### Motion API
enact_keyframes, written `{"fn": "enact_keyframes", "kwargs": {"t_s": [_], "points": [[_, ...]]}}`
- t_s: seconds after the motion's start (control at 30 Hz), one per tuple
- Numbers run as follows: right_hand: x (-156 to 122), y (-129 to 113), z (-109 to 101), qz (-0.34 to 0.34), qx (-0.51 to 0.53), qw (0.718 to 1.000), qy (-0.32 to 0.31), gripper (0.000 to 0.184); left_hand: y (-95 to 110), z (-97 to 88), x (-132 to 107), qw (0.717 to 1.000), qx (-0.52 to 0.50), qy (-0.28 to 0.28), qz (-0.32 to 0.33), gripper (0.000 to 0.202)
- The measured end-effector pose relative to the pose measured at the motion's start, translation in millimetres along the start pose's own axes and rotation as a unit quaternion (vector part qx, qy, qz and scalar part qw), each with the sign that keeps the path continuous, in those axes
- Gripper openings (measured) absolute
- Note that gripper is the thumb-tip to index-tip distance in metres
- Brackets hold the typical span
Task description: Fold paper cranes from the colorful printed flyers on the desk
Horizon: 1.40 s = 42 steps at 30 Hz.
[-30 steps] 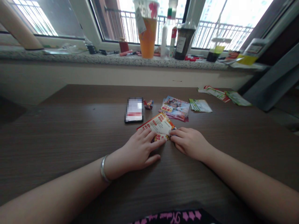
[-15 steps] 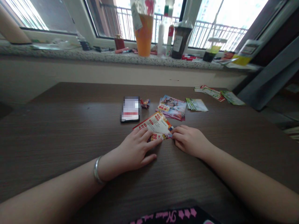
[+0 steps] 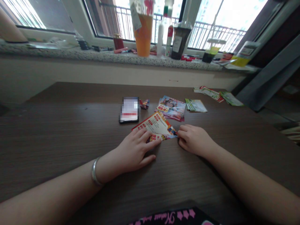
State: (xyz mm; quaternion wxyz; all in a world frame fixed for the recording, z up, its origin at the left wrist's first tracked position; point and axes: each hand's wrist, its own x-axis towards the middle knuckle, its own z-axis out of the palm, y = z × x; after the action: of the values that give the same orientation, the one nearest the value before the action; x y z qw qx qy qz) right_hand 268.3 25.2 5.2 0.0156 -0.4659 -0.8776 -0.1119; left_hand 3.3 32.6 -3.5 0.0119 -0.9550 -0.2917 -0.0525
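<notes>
Folded flyer [image 3: 156, 122]: on the desk [image 3: 70, 134], between both hands. Longest visible span roughly left–right, from under the left fingers to a pointed corner at the right fingertips; one red edge slants up and away. Neither hand nearer; flyer lies ahead and right of the left, leftward of the right.

Left hand [image 3: 136, 147]: open, palm down, fingers spread over the flyer's near-left part, thumb apart.

Right hand [image 3: 193, 139]: fingers curled, tips at the right corner; pinched or merely touching, cannot tell.

Beyond: flyer stack [image 3: 173, 106] just behind, smartphone [image 3: 130, 109] farther left.
</notes>
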Motion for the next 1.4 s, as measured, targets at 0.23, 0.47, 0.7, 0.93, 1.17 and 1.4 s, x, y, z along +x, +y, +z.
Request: {"fn": "enact_keyframes", "kwargs": {"t_s": [0.23, 0.47, 0.7, 0.93, 1.17, 1.4], "points": [[-0.6, 2.7, -4.2, 0.001, 0.013, 1.0, -0.025, 0.014, -0.7, 0.5, -0.5, 1.0, 0.0, 0.0, 0.001, 0.054], [-3.2, 8.2, -1.1, 0.045, 0.097, 0.994, -0.014, 0.014, -0.5, -0.4, -1.0, 1.0, -0.01, 0.006, 0.001, 0.054], [-3.1, 26.4, 14.2, 0.068, 0.238, 0.969, 0.018, 0.009, -1.6, 1.1, -1.3, 1.0, -0.013, 0.011, 0.003, 0.053], [-2.4, 2.6, 14.1, 0.01, 0.157, 0.982, 0.105, 0.017, -1.2, 0.4, -1.4, 1.0, -0.012, 0.007, -0.006, 0.053], [-0.8, -19.4, 10.6, -0.086, 0.107, 0.988, 0.074, 0.023, -0.3, 0.2, -2.2, 1.0, -0.016, 0.022, 0.007, 0.054], [2.3, -23.8, 7.4, -0.093, 0.068, 0.991, 0.068, 0.025, -1.1, 3.3, 4.4, 0.999, -0.035, 0.013, 0.035, 0.054]]}}
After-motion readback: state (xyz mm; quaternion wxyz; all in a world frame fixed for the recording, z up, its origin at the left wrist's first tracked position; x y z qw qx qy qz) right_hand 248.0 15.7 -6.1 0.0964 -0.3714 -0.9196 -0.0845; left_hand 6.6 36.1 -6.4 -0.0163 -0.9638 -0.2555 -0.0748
